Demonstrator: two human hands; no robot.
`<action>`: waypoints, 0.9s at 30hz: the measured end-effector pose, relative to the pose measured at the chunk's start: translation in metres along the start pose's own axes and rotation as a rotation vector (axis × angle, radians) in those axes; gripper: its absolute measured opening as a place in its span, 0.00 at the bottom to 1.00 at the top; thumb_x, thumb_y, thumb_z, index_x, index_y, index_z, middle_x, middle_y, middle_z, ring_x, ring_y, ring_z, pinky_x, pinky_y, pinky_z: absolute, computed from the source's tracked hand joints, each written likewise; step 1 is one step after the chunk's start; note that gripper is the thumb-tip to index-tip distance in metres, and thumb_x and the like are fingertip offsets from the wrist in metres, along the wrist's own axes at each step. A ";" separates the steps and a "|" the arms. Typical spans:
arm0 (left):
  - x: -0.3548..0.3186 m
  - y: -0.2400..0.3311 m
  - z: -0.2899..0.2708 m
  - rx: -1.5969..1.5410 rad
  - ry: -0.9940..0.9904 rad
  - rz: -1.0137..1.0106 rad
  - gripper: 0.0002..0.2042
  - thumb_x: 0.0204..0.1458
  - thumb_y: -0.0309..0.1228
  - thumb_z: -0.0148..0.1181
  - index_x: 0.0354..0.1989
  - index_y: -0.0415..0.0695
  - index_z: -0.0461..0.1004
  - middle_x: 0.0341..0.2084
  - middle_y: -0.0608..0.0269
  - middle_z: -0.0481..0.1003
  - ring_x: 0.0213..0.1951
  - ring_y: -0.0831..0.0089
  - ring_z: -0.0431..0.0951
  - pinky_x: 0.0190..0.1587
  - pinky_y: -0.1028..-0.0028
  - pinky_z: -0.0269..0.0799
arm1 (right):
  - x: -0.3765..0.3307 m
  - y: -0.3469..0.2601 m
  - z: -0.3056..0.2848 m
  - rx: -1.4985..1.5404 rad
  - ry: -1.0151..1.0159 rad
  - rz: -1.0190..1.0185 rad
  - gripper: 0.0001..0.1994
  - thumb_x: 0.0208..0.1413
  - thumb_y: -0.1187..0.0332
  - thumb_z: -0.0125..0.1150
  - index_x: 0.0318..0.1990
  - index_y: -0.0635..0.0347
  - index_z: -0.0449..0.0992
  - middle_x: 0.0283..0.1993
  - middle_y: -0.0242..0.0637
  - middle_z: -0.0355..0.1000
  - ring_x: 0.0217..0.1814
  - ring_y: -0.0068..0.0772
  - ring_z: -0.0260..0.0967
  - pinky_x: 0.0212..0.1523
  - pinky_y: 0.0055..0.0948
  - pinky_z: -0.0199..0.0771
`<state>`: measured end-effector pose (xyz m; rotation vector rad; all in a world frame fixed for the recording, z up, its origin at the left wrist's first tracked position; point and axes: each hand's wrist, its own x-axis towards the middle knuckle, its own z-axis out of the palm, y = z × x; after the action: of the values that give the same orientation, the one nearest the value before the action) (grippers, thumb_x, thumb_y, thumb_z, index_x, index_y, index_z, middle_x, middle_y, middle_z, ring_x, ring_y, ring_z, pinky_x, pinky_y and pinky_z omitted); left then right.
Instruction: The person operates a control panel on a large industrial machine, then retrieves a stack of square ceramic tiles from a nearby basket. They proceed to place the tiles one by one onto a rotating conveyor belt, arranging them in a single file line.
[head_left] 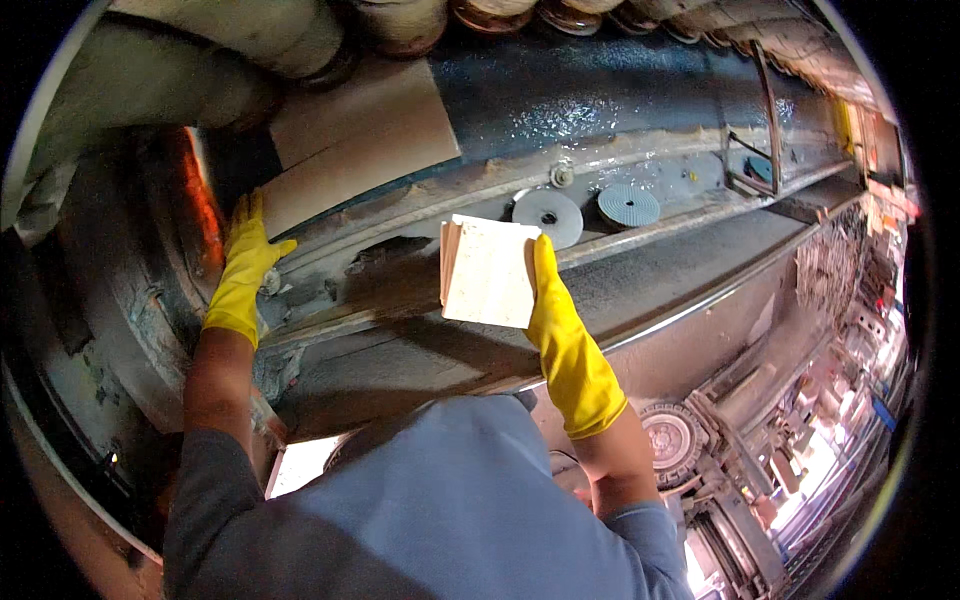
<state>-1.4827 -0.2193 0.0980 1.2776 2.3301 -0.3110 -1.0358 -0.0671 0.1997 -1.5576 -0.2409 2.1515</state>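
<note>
My right hand (552,335), in a yellow rubber glove, grips a small stack of flat pale squares (490,272) by its right edge. They look like tiles, several together, held above a ledge; most of the fingers are hidden behind them. To the left, my left hand (246,255), gloved the same way, has its fingers stretched out and thumb apart. Its fingertips are at the near left corner of large flat tan pieces (365,140) on a dark wet belt (560,100). Whether they touch that corner I cannot tell.
A grey metal rail (640,240) and ledge run along the belt's near side. On it lie a pale grey disc (548,218) and a ridged bluish disc (629,205). An orange-lit strip (203,200) stands beside my left hand. A wheeled machine (668,438) is at lower right.
</note>
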 end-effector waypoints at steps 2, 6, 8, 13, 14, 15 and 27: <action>0.007 -0.006 0.006 -0.030 -0.011 0.009 0.64 0.35 0.52 0.81 0.79 0.49 0.45 0.77 0.43 0.49 0.77 0.46 0.49 0.77 0.54 0.46 | -0.002 -0.007 0.004 0.025 0.007 0.028 0.35 0.63 0.38 0.61 0.65 0.57 0.73 0.62 0.36 0.76 0.61 0.36 0.76 0.63 0.38 0.75; 0.009 0.008 -0.002 0.090 0.007 -0.004 0.64 0.34 0.50 0.83 0.79 0.49 0.45 0.77 0.45 0.49 0.76 0.47 0.50 0.76 0.54 0.49 | -0.006 -0.012 0.007 0.081 0.010 0.062 0.34 0.62 0.38 0.61 0.64 0.58 0.73 0.60 0.38 0.77 0.58 0.37 0.78 0.61 0.38 0.77; 0.012 0.010 -0.004 0.099 0.039 0.045 0.64 0.33 0.48 0.83 0.79 0.49 0.46 0.76 0.46 0.51 0.76 0.48 0.51 0.75 0.54 0.51 | -0.005 -0.011 0.007 0.111 0.019 0.085 0.35 0.62 0.38 0.62 0.64 0.58 0.73 0.60 0.38 0.77 0.58 0.37 0.78 0.60 0.38 0.77; 0.023 0.041 -0.046 0.009 -0.202 0.057 0.61 0.33 0.43 0.84 0.77 0.50 0.50 0.74 0.47 0.55 0.74 0.49 0.57 0.74 0.54 0.55 | 0.008 0.001 -0.011 0.039 -0.010 0.056 0.35 0.66 0.40 0.58 0.67 0.62 0.71 0.67 0.41 0.72 0.68 0.36 0.68 0.71 0.35 0.61; 0.023 0.045 -0.057 -0.031 -0.240 0.063 0.59 0.33 0.44 0.83 0.77 0.50 0.52 0.74 0.47 0.57 0.73 0.49 0.59 0.73 0.54 0.56 | 0.005 -0.001 -0.011 0.059 -0.035 0.051 0.34 0.66 0.41 0.58 0.67 0.61 0.71 0.66 0.41 0.72 0.67 0.37 0.69 0.70 0.36 0.63; 0.026 0.031 -0.048 -0.026 -0.156 0.098 0.58 0.34 0.45 0.83 0.76 0.49 0.53 0.72 0.46 0.59 0.72 0.48 0.60 0.73 0.54 0.56 | 0.005 0.002 -0.011 0.099 0.029 0.039 0.33 0.66 0.42 0.59 0.67 0.61 0.71 0.65 0.41 0.74 0.66 0.36 0.70 0.70 0.36 0.65; 0.034 0.005 -0.041 0.189 -0.043 0.132 0.44 0.45 0.51 0.73 0.68 0.41 0.64 0.61 0.43 0.71 0.63 0.47 0.71 0.69 0.49 0.60 | 0.000 -0.002 -0.006 0.078 0.048 0.014 0.33 0.64 0.40 0.60 0.64 0.58 0.72 0.58 0.38 0.78 0.56 0.37 0.79 0.59 0.39 0.79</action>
<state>-1.5060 -0.1745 0.1170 1.4911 2.2098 -0.5194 -1.0299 -0.0658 0.1983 -1.5693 -0.1287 2.1054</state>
